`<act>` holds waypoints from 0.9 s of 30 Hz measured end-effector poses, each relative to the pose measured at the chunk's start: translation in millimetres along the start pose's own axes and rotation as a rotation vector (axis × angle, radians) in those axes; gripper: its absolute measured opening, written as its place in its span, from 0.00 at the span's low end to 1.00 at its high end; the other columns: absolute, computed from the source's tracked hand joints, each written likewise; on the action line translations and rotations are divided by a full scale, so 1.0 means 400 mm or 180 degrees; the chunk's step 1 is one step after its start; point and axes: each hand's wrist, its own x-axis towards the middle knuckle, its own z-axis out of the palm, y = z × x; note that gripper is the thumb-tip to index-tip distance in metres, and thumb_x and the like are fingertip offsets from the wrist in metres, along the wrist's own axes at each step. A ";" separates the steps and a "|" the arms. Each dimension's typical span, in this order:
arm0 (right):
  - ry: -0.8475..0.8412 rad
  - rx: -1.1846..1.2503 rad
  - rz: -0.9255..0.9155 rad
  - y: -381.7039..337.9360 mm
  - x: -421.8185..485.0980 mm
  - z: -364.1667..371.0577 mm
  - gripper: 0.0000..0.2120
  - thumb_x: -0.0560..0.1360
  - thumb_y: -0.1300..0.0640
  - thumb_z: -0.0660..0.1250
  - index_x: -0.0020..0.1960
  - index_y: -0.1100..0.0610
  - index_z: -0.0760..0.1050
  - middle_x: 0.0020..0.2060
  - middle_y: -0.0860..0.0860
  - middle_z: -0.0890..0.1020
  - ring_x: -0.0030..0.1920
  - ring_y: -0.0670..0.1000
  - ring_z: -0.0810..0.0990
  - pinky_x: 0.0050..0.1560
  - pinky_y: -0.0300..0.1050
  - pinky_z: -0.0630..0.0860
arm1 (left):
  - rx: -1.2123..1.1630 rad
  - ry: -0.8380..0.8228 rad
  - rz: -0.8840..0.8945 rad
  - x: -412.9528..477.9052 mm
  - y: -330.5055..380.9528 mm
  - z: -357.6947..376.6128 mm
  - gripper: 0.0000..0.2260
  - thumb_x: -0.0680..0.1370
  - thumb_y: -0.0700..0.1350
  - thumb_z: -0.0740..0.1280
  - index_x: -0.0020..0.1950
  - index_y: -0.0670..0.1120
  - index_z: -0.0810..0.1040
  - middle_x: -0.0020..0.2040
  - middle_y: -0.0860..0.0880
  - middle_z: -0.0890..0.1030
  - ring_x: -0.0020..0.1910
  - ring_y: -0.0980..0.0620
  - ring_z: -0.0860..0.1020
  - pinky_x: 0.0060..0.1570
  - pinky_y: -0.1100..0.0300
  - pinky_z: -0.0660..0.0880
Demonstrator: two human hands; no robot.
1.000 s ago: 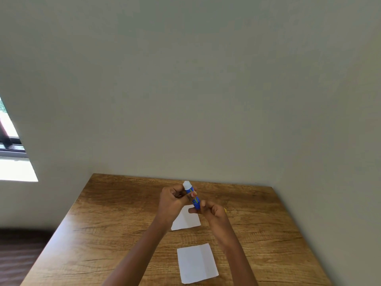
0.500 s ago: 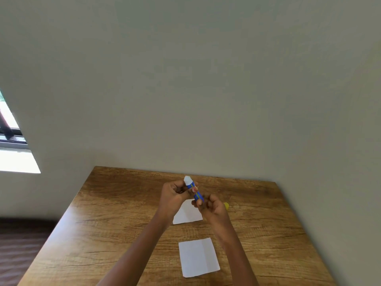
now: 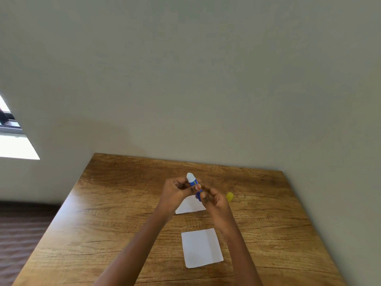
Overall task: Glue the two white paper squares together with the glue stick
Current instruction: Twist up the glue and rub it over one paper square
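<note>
1. left hand point(image 3: 175, 190) fingers curled round the upper barrel of the blue glue stick with white tip point(image 3: 194, 183); right hand point(image 3: 216, 201) fingers pinch its base. stick held in the air, tilted, tip up, above the far white paper square point(image 3: 190, 206).
2. step looks like winding the glue out: hold the barrel steady, turn only the base, and stop once a short length shows.
3. near white paper square point(image 3: 202, 247) lies flat on the brown wooden surface point(image 3: 123, 203), apart from the far one; small yellow cap point(image 3: 229, 196) lies just right of the hands.
4. versus a second ago: same two-handed grip, the hands sit closer together, cap shows more, and the papers are unmoved. everything sits higher in view.
</note>
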 end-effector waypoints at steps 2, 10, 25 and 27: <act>0.0191 0.0119 -0.0064 0.003 0.008 -0.001 0.14 0.69 0.51 0.69 0.54 0.47 0.77 0.45 0.46 0.85 0.48 0.44 0.83 0.46 0.35 0.78 | 0.0395 -0.0198 -0.0016 0.009 -0.014 -0.004 0.07 0.71 0.40 0.72 0.48 0.42 0.84 0.45 0.47 0.85 0.46 0.53 0.82 0.48 0.61 0.78; 0.1226 0.0193 0.0170 0.049 0.030 -0.032 0.10 0.72 0.55 0.70 0.52 0.47 0.78 0.47 0.48 0.83 0.49 0.50 0.82 0.49 0.48 0.81 | 0.3081 -0.0274 0.0032 0.060 -0.109 -0.114 0.26 0.67 0.58 0.72 0.64 0.57 0.72 0.66 0.54 0.72 0.69 0.51 0.64 0.71 0.45 0.55; 0.0928 -0.1034 -0.0188 0.098 0.084 0.078 0.11 0.68 0.59 0.74 0.51 0.59 0.82 0.40 0.46 0.82 0.40 0.34 0.79 0.37 0.25 0.73 | 0.3701 0.0568 -0.0005 0.009 -0.180 -0.111 0.31 0.66 0.63 0.66 0.68 0.57 0.66 0.69 0.55 0.68 0.71 0.52 0.57 0.69 0.47 0.47; 0.0905 -0.1164 -0.0261 0.100 0.092 0.088 0.12 0.69 0.60 0.74 0.51 0.60 0.82 0.42 0.49 0.83 0.39 0.36 0.80 0.37 0.23 0.73 | 0.3670 0.0555 -0.0016 0.011 -0.185 -0.115 0.32 0.65 0.64 0.64 0.68 0.57 0.65 0.69 0.56 0.67 0.72 0.53 0.57 0.70 0.47 0.47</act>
